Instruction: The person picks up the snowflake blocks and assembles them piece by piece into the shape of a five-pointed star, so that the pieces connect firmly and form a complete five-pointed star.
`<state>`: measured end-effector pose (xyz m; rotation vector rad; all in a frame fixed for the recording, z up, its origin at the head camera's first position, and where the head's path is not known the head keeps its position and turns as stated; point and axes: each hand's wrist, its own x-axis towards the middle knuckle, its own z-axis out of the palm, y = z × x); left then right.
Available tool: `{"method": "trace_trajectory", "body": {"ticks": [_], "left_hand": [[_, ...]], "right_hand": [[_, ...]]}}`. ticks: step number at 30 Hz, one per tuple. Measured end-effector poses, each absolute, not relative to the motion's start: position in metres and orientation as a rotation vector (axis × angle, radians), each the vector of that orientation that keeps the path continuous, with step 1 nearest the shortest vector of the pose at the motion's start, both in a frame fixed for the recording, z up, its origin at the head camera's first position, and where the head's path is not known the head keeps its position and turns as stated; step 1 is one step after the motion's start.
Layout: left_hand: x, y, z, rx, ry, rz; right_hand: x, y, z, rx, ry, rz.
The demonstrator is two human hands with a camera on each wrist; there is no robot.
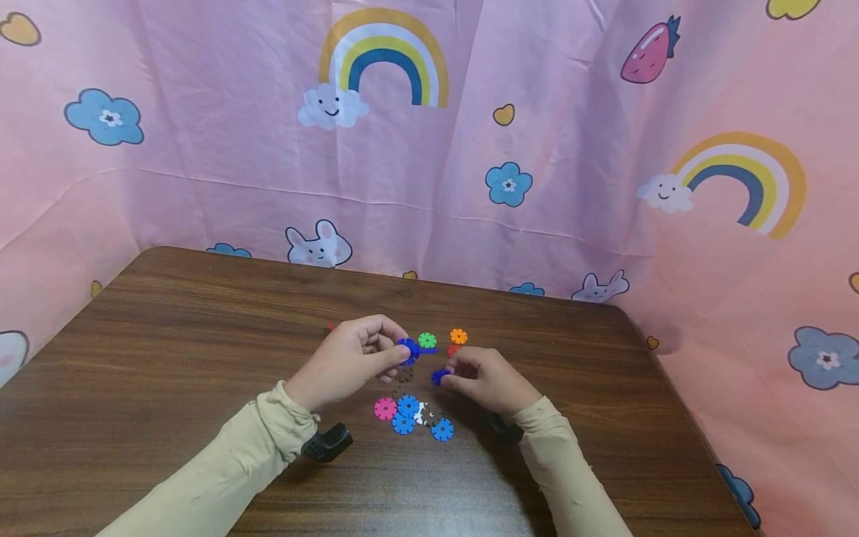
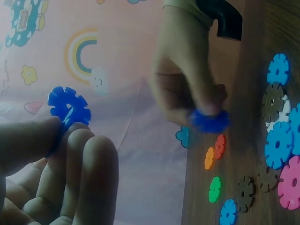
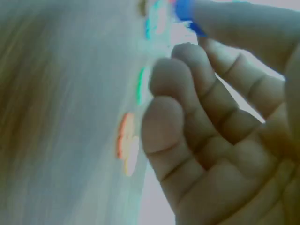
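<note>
And there you are, left hand [image 1: 352, 359] up over the desk [image 1: 201, 388], thumb and fingers pinching a joined pair of dark blue notched discs [image 2: 76, 111]: one shows its face, the other sits nearly edge-on, slotted into it. The pair pokes out from your fingertips toward the other hand. Over on your right hand [image 1: 491, 380], the fingers close on one single blue disc [image 1: 440, 377], caught right at the tips on the side facing your left. Both pinches leave only a disc's thickness between thumb and finger, and the two blue loads face each other, near but not touching. Beyond them, a green disc [image 1: 427, 340] and an orange disc [image 1: 458, 336] lie flat; closer to you, a pink disc [image 1: 385, 409] touches the lighter blue discs [image 1: 403, 424], with a white disc [image 1: 419, 415] just beside.
</note>
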<state>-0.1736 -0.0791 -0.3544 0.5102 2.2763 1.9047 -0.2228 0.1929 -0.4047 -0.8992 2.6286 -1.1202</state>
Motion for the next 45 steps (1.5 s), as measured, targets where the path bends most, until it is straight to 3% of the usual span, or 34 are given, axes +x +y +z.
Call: {"method": "trace_trajectory", "body": {"ticks": [12,24,31,45], "left_hand": [[-0.174,-0.081,-0.354,0.559,2.158,1.939],[-0.173,-0.079,-0.352,0.503,2.054,1.984],[-0.173,-0.08,-0.351,0.52,2.079,1.957],[-0.173,-0.081,-0.351,0.582,2.073,1.949]], "right_hand": [[-0.214,0.187,-0.385,-1.003,2.508,-1.658],[-0.201,0.177,-0.37,-1.115,2.407,-1.918],[-0.197,0.173,-0.366,-1.156,2.41,-1.969],[-0.195,0.162,-0.363,-1.563,2.573,-1.849]]}}
